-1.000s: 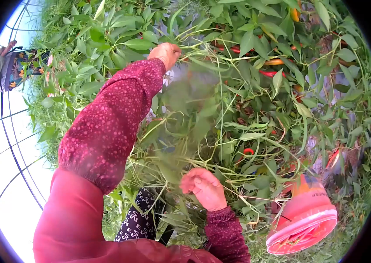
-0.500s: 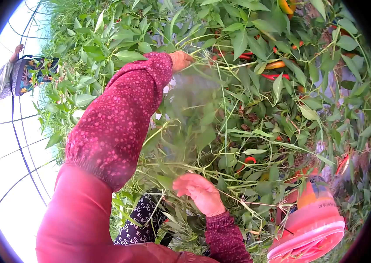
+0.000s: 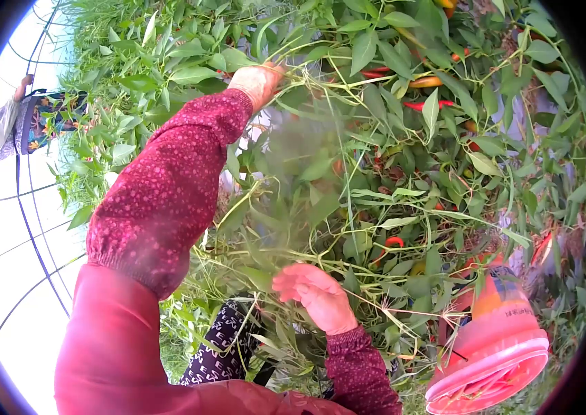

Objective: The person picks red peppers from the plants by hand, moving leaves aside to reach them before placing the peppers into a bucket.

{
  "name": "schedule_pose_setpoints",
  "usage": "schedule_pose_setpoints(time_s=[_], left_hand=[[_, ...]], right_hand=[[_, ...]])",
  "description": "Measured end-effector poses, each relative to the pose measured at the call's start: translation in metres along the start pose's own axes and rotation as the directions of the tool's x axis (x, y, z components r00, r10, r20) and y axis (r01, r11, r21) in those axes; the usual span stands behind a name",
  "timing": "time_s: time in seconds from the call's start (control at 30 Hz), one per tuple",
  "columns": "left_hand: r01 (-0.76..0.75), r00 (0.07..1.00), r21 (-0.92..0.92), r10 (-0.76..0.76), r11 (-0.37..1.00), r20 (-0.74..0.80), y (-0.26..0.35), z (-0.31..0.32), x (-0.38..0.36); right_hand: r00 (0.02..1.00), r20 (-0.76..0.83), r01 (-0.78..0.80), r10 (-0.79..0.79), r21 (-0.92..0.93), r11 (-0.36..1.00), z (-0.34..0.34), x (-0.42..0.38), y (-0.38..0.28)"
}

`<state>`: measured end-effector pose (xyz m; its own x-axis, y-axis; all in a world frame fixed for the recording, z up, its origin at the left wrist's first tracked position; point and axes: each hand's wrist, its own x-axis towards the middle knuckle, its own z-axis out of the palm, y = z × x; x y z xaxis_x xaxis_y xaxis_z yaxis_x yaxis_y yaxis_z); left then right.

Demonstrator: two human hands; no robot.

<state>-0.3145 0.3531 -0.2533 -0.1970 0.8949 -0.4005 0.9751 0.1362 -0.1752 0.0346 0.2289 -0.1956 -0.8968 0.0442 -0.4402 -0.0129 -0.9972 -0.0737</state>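
Note:
My left hand reaches out in a speckled dark-red sleeve among the pepper plants. Its fingers look closed round thin green pepper stems; the fingertips are partly hidden. A small red pepper shows by its wrist side, half covered by leaves. Lower down, my right hand hovers in front of the foliage, fingers loosely curved and apart from the thumb, with nothing visible in it. Several red and orange peppers hang beyond, among them an orange pepper and a curled red pepper.
A pink bucket holding red peppers stands tilted in view at the lower right. Another person is at the far left beneath thin dark hoops. Patterned trousers show below my arms. Dense leaves and stems surround both hands.
My left hand has shifted left and slightly up, and more of it shows. The right hand keeps nearly the same place and pose. The whole view has shifted slightly.

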Motion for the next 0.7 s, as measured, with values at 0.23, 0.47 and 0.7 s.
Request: schedule_pose_setpoints(time_s=[0.23,0.47,0.7], left_hand=[[-0.192,0.95,-0.257,0.114,0.947,-0.29,0.013,-0.035,0.031],[-0.094,0.995,-0.812,0.039,0.577,-0.088,0.015,-0.102,-0.036],[0.074,0.881,-0.992,0.46,0.101,0.112,0.131,-0.095,-0.137]], right_hand=[[0.997,0.01,0.069,-0.07,0.066,0.995,-0.006,0.0,0.009],[0.984,0.071,0.14,-0.162,0.248,0.959,-0.004,0.002,0.003],[0.929,-0.133,0.36,-0.345,0.106,0.927,0.009,0.015,-0.004]])
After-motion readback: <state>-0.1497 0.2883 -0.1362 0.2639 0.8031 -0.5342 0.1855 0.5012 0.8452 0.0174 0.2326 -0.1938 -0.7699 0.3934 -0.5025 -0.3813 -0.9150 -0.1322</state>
